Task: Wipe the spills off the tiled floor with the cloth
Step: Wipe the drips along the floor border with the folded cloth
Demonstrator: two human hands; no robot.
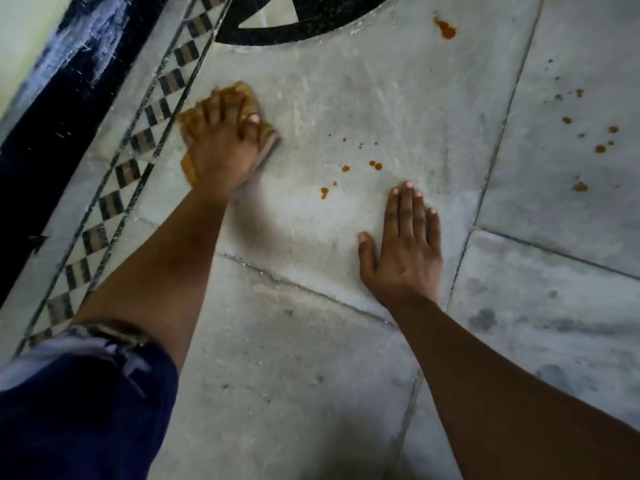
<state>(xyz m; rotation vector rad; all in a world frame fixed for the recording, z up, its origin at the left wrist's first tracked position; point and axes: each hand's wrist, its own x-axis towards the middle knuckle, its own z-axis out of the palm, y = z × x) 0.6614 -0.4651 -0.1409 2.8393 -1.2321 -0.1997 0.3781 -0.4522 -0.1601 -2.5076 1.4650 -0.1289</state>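
Left hand (221,147) presses the yellow cloth (244,91) flat, far left. Right hand (405,247) splayed flat on the floor (311,375), orange spills (375,165) between them.

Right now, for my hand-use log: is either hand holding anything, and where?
The left hand presses, spread out, on top of the yellow cloth, with no clear grip on it. The right hand lies flat on the floor, holding nothing.

Single head-worn wide-angle view, steeply downward and forward, close above the tiled floor (304,368)
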